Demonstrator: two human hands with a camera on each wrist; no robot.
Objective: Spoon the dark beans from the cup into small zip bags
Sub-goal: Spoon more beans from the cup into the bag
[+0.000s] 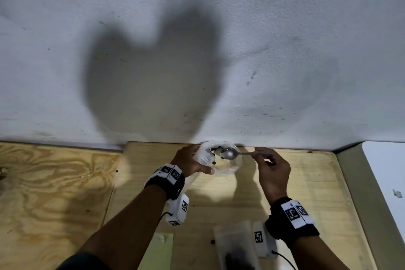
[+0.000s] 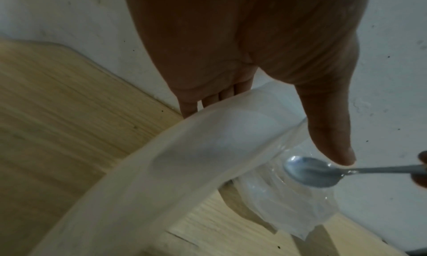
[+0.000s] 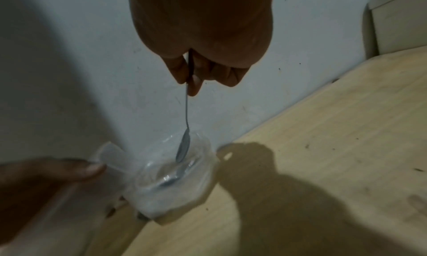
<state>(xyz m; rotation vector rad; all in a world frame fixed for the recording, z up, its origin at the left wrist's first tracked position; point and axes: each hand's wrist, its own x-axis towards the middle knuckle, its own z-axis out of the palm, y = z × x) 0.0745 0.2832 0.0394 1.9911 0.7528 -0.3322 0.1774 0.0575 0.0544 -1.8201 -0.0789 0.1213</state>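
My left hand (image 1: 192,160) holds a translucent zip bag (image 1: 203,154) upright by the wall, fingers behind it and thumb (image 2: 330,141) stretched out over the cup. Several dark beans (image 1: 212,151) show at the bag's open side. Right beside it stands a clear plastic cup (image 1: 232,165), which looks almost empty in the wrist views (image 3: 175,179). My right hand (image 1: 266,158) pinches the handle of a metal spoon (image 1: 228,153). Its bowl (image 2: 309,170) hangs empty over the cup's mouth, next to the bag (image 2: 184,159).
The wooden board (image 1: 295,182) meets a white wall just behind the cup. Near the front edge lies another zip bag (image 1: 236,245) with dark contents, a loose bean (image 1: 212,241) beside it and a pale green sheet (image 1: 162,250). A white cabinet (image 1: 385,171) bounds the right side.
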